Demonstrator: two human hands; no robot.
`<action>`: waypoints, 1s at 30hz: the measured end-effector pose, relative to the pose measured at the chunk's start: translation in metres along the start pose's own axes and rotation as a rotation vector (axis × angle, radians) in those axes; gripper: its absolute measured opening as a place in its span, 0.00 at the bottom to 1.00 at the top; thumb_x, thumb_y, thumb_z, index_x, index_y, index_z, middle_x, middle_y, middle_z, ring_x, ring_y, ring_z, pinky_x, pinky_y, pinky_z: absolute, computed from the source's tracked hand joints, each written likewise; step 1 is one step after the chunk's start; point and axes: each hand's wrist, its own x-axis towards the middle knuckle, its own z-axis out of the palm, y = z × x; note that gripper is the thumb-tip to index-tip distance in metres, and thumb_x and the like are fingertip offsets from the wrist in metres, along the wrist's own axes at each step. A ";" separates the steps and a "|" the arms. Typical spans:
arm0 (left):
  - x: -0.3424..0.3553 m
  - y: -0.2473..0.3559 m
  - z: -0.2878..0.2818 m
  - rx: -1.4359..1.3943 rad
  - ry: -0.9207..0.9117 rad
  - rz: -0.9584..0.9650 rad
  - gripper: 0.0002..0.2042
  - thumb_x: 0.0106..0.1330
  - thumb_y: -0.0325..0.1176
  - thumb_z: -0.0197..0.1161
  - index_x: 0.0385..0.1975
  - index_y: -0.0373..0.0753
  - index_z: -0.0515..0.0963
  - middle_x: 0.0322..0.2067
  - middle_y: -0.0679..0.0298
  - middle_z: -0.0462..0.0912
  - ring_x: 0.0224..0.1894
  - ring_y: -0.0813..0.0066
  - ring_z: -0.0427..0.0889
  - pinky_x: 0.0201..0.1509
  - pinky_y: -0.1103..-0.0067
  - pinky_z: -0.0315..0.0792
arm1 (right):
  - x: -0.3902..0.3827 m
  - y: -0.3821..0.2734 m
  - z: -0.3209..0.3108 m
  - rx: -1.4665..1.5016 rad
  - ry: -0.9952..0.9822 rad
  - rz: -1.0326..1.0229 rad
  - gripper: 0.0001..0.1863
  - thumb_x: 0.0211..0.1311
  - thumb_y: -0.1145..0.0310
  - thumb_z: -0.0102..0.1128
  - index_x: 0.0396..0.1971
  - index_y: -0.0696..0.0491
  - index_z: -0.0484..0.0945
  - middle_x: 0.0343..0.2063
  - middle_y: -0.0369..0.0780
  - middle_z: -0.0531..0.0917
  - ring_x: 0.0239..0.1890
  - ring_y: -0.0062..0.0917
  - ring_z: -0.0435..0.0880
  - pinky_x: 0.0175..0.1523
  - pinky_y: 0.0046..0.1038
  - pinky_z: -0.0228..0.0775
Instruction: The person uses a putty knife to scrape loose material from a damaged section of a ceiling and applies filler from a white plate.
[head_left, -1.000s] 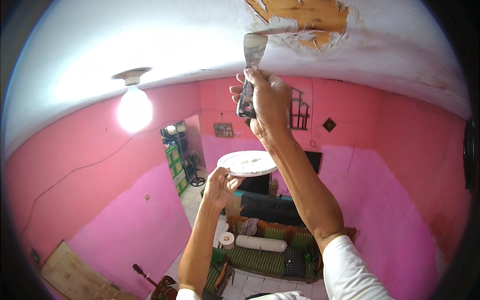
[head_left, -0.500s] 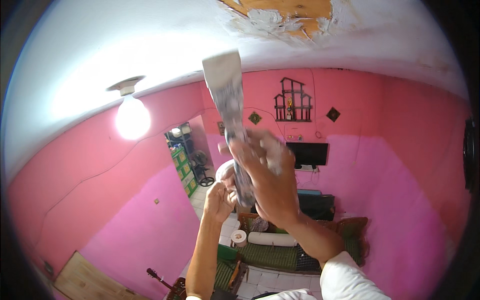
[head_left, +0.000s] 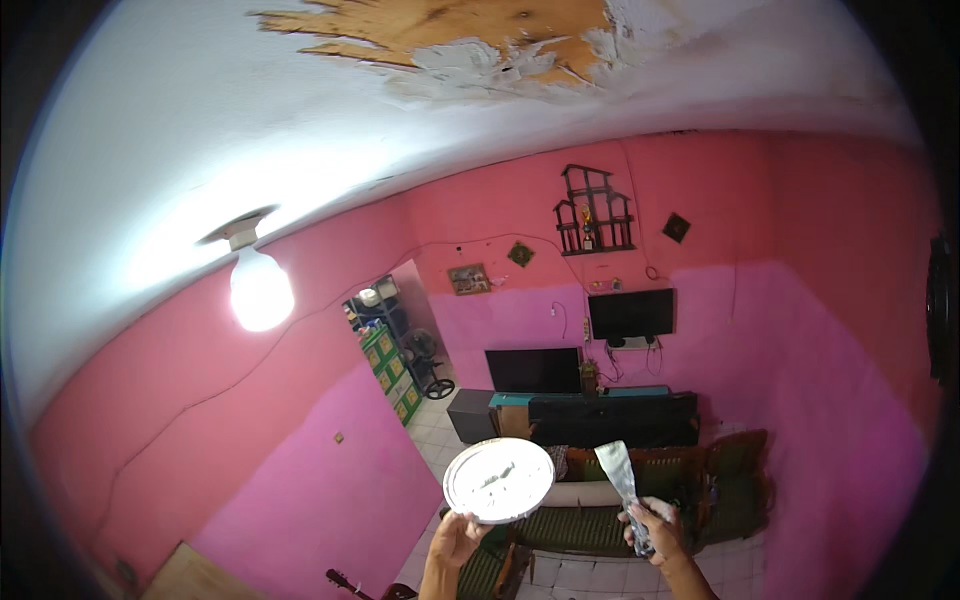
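Scraper (handle partly hidden) clamped in right hand; left hand grips white disc.

The plate is left of the scraper, both before the sofa, the bulb farther left.

Left grip: closed in a pinch low in the frame, fingertips turned upward.
Right grip: at nearly the same level, well apart from the left, fingers curled shut, their tips facing inward.
Left forearm: bare, rising almost upright from the lower edge, only a short stretch showing.
Right forearm: bare as well, slanting up and inward from the lower edge.
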 end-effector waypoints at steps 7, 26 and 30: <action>-0.017 -0.037 -0.024 -0.048 0.098 -0.084 0.31 0.54 0.31 0.64 0.57 0.34 0.58 0.54 0.57 0.68 0.54 0.68 0.70 0.59 0.67 0.66 | 0.005 0.043 -0.051 0.072 0.168 0.059 0.12 0.49 0.75 0.55 0.34 0.64 0.73 0.24 0.44 0.80 0.14 0.22 0.75 0.17 0.22 0.69; -0.015 -0.056 -0.028 -0.090 0.218 -0.111 0.33 0.51 0.25 0.61 0.58 0.35 0.55 0.57 0.57 0.64 0.60 0.66 0.62 0.65 0.65 0.55 | 0.017 0.040 -0.046 0.338 -0.020 0.155 0.13 0.56 0.71 0.55 0.41 0.59 0.71 0.27 0.43 0.79 0.16 0.23 0.76 0.19 0.23 0.68; -0.017 -0.059 -0.021 -0.092 0.256 -0.093 0.33 0.49 0.22 0.59 0.58 0.35 0.54 0.57 0.57 0.63 0.60 0.65 0.62 0.66 0.64 0.55 | 0.023 0.038 -0.050 0.281 0.001 0.138 0.09 0.56 0.70 0.54 0.36 0.58 0.71 0.23 0.41 0.77 0.14 0.22 0.74 0.16 0.23 0.66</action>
